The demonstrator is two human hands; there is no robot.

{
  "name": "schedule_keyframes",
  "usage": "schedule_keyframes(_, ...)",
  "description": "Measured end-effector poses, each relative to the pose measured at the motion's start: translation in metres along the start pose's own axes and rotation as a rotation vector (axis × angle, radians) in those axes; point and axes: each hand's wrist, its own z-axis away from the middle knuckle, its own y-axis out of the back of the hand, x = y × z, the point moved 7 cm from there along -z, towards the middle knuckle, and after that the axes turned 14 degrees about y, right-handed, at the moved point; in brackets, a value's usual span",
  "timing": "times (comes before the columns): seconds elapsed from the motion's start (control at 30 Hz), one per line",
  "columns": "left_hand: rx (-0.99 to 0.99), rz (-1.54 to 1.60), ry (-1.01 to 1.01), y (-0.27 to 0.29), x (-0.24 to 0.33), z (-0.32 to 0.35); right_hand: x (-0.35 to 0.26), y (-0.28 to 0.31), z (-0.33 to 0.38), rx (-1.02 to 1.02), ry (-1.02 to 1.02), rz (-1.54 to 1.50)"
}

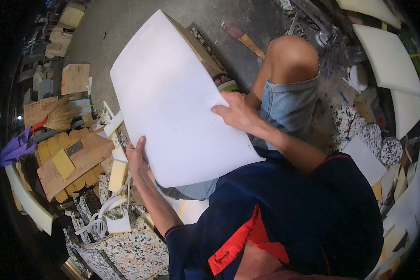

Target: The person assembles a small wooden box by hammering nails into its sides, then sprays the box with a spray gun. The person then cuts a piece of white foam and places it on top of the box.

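A large white foam sheet (182,102) lies tilted across my lap and covers the middle of the view. Under its far right edge shows a brown wooden panel (191,42); the rest of that panel is hidden. My left hand (137,161) grips the sheet's left edge low down, thumb on top and fingers beneath. At the right edge my right hand (240,112) pinches the foam, and the edge there is drawn up in a small fold. The near right corner of the sheet comes to a point close to my shirt.
A wooden-handled tool (245,39) lies on the grey floor (107,35) beyond my bent knee. Speckled foam blocks (130,252) and boards (79,168) are heaped at left, near a straw broom (63,114). Pale foam slabs (387,58) and speckled rolls (391,150) stand at right.
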Motion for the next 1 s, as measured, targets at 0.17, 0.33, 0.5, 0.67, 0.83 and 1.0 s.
schedule_keyframes(0.17,-0.017,-0.072,-0.059,-0.004,0.000,-0.001,0.016,-0.001,0.004,-0.001,-0.012,0.021)
schedule_keyframes(0.33,-0.036,-0.018,-0.009,-0.007,-0.007,-0.005,0.025,-0.002,0.007,-0.033,-0.048,0.032)
schedule_keyframes(0.5,-0.028,-0.025,-0.005,-0.009,-0.012,-0.005,0.027,-0.003,0.009,-0.043,-0.031,0.053)
schedule_keyframes(0.67,0.004,-0.046,-0.004,-0.010,-0.014,-0.002,0.031,-0.001,0.010,-0.035,-0.031,0.089)
schedule_keyframes(0.83,-0.014,-0.065,-0.036,-0.015,-0.012,0.001,0.032,0.001,0.010,-0.029,-0.050,0.082)
schedule_keyframes(1.0,-0.006,-0.029,-0.007,-0.018,-0.014,0.006,0.031,0.002,0.011,-0.062,-0.085,0.079)
